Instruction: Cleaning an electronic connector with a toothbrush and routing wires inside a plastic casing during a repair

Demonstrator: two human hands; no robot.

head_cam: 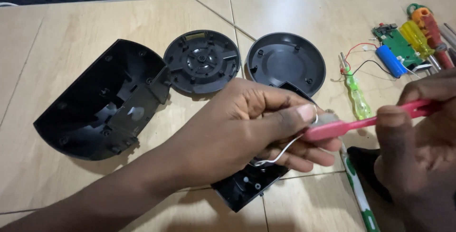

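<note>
My left hand (247, 127) comes in from lower left, forearm bare, running diagonally up across the frame. Back of hand faces up, wrist straight. Thumb lies flat along the top, nail visible, pinched against the index fingertip on something small. Other fingers (304, 158) curl underneath, tips pointing right.

My right hand (418, 142) enters from the right edge, partly cut off by the frame. Back of hand toward camera, fingers folded in a closed grip, thumb (389, 123) pressed forward on top, knuckle bent. Wrist sits low at lower right.

Both hands are close together, fingertips near but not touching, left slightly higher.
</note>
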